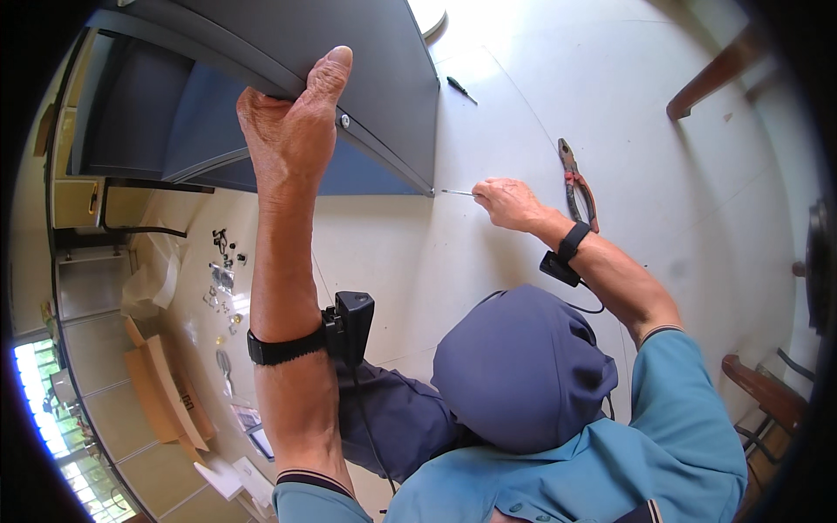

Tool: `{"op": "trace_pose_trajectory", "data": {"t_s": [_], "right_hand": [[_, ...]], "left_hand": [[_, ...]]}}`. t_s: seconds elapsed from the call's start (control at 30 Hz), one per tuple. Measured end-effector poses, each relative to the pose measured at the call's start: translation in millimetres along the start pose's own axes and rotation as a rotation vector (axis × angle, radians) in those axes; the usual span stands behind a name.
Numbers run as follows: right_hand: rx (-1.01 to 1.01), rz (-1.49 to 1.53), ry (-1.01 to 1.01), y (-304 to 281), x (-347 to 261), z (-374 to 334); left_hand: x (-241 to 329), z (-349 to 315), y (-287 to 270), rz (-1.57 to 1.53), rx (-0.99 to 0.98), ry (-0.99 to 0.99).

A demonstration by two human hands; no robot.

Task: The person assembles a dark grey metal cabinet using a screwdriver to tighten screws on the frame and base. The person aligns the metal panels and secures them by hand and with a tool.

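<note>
A dark grey metal cabinet (384, 78) with blue inner faces fills the upper left. Its upper edge is gripped by my left hand (292, 131), thumb on the outer panel and fingers curled out of sight behind the rim. Beside the thumb a round fastener (345, 121) shows on the edge. Low at the cabinet's near right corner, my right hand (510, 204) is closed on a screwdriver (457, 193). Only the thin shaft shows; its handle is hidden in the fist. The tip points at the corner screw (432, 193), and I cannot tell whether they touch.
Pliers (572, 179) with red on the handles lie right of my right hand. Another small screwdriver (462, 90) rests on the pale floor farther off. Small hardware (222, 277) is scattered left of my forearm, near an opened cardboard box (166, 392). Wooden furniture legs (719, 70) stand at right.
</note>
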State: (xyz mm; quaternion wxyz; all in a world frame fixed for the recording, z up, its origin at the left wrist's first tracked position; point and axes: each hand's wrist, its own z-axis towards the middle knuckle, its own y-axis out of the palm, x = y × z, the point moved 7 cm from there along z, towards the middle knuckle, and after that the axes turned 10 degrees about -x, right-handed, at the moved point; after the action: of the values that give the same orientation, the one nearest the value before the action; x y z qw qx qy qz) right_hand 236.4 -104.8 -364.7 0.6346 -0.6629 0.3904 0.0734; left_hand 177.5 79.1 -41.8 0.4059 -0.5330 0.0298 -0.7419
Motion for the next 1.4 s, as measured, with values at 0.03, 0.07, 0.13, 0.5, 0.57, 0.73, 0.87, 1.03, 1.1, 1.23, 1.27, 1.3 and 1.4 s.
{"op": "trace_pose_trajectory", "data": {"t_s": [0.03,0.07,0.13,0.5,0.57,0.73,0.87,1.03,1.1,1.23,1.27,1.3,1.4], "right_hand": [[0.054,0.038,-0.019,2,2,2],[0.048,0.043,-0.021,5,-1,4],[0.044,0.024,0.05,10,-1,7],[0.119,0.107,0.066,28,5,10],[0.144,0.129,0.068,28,6,9],[0.141,0.128,0.067,27,5,9],[0.132,0.128,0.072,27,5,8],[0.188,0.147,0.001,25,-1,5],[0.183,0.139,0.018,25,4,0],[0.143,0.059,0.008,21,-4,4],[0.145,0.062,0.011,18,-5,4],[0.142,-0.027,-0.017,15,-11,4],[0.105,-0.203,-0.04,19,-11,10]], "left_hand": [[2,0,1,-0.01,0.0,0.016],[2,0,0,-0.017,0.001,0.029],[2,1,-3,0.026,-0.006,0.029],[-7,3,-5,0.059,-0.034,0.019],[-15,5,-10,0.039,-0.012,0.036],[-20,7,-11,0.011,-0.014,0.029],[-20,5,-11,-0.027,0.009,0.011],[-18,5,-14,-0.047,-0.005,0.042],[-11,5,-7,-0.04,-0.008,0.04],[-4,2,-6,0.003,-0.057,-0.012],[-5,3,-7,-0.01,-0.051,-0.001],[-8,4,-6,-0.009,-0.056,-0.001],[-8,6,-5,-0.072,-0.009,0.058]]}}
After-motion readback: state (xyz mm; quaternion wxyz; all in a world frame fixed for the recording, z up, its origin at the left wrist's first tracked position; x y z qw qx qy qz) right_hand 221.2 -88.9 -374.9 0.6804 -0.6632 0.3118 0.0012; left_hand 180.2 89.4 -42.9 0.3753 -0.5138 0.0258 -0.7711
